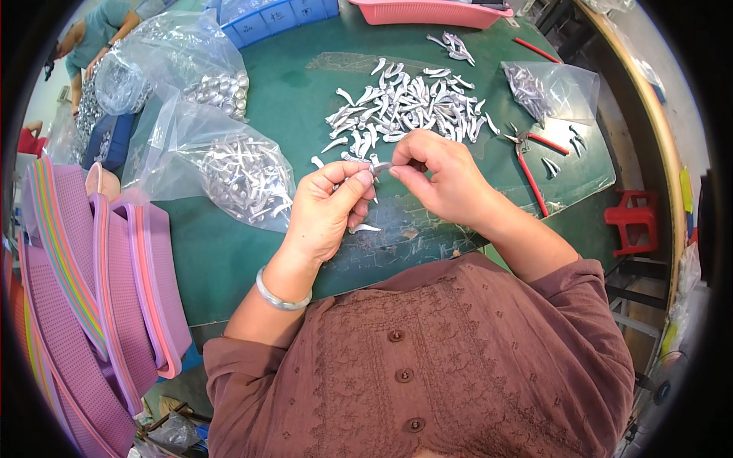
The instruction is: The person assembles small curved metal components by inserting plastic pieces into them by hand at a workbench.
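Note:
My left hand (328,202) pinches a small silver curved metal piece (382,166) between thumb and fingers. From the other side my right hand (437,174) has its thumb and forefinger closed at the far end of that piece. More silver bits show among the left fingers, too small to tell apart. Just beyond both hands spreads a loose pile of silver curved, claw-shaped metal pieces (412,107). One single curved piece (366,228) lies on the green table (427,237), close below the left fingertips.
Clear bags of metal parts (248,179) stand at the left, beside stacked purple baskets (114,259). Red-handled pliers (527,156) and a filled bag (534,91) lie right. A blue crate (279,23) and pink basket (435,14) are at the back. A co-worker (99,38) is far left.

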{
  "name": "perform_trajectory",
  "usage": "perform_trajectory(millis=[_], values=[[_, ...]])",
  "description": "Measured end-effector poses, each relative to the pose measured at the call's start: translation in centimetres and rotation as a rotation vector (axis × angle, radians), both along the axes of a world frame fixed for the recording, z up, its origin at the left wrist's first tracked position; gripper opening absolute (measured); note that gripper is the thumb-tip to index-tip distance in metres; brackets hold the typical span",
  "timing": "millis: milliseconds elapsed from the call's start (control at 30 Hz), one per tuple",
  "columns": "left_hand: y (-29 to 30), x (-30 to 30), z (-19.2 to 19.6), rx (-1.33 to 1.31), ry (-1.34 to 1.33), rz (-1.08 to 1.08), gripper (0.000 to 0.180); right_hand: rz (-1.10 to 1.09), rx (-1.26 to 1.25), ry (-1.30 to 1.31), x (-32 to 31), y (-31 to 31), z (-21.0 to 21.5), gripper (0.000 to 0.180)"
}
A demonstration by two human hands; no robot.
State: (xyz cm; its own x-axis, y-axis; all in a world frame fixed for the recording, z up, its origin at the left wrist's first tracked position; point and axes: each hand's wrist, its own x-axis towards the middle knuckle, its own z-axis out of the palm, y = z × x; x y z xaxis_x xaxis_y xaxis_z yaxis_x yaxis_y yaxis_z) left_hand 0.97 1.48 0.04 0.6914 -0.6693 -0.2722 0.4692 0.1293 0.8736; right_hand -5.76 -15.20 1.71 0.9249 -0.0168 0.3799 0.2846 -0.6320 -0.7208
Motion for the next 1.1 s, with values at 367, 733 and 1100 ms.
perform_trajectory(millis=[367, 733, 1100], values=[[-0.2, -0.3, 0.0, 0.002, -0.002, 0.021, 0.012, 0.108, -0.151, -0.333, 0.2, -0.2, -0.2, 0.013], [-0.2, -0.3, -0.1, 0.021, -0.151, -0.026, 0.016, 0.062, 0.111, -0.196, -0.3, -0.7, -0.8, 0.017], [-0.2, -0.1, -0.3, 0.015, -0.087, -0.044, 0.016, 0.077, 0.449, -0.036, -0.7, -0.8, -1.4, 0.023]])
